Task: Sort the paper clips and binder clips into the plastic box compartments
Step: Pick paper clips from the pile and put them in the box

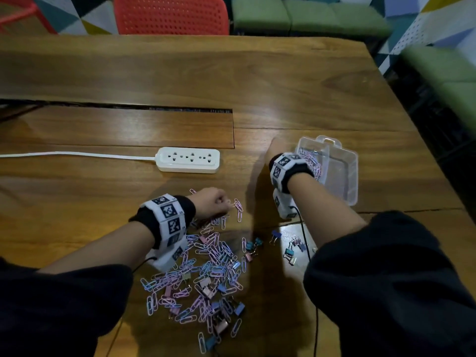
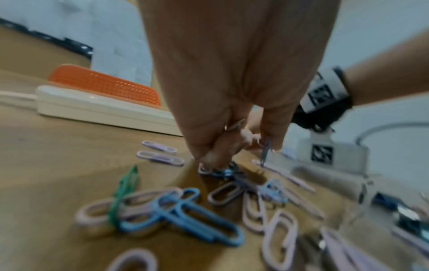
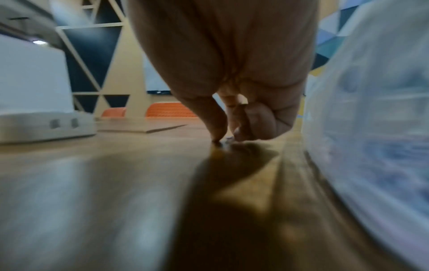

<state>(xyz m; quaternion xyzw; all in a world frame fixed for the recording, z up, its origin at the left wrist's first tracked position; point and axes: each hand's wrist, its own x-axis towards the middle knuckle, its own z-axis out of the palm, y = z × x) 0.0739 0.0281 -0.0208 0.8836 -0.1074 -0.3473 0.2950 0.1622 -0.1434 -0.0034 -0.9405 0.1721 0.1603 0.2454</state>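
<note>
A pile of pastel paper clips (image 1: 206,274) mixed with binder clips lies on the wooden table in front of me. My left hand (image 1: 226,202) is curled at the pile's far edge and grips several paper clips (image 2: 265,152), its fingertips (image 2: 213,161) down on the heap. A clear plastic box (image 1: 345,176) stands open at the right, with paper clips (image 1: 313,162) in its left compartment. Just left of the box (image 3: 371,128), my right hand (image 1: 274,148) has its thumb and curled fingers (image 3: 255,124) on the tabletop, pinching a small lilac paper clip (image 3: 228,139). Loose binder clips (image 1: 289,252) lie under the right forearm.
A white power strip (image 1: 188,159) with its cord lies left of the right hand. A long cable slot (image 1: 180,109) crosses the table behind it. A red chair (image 1: 170,14) and green seats stand beyond the far edge. A black wire (image 1: 306,243) runs from the right wrist camera.
</note>
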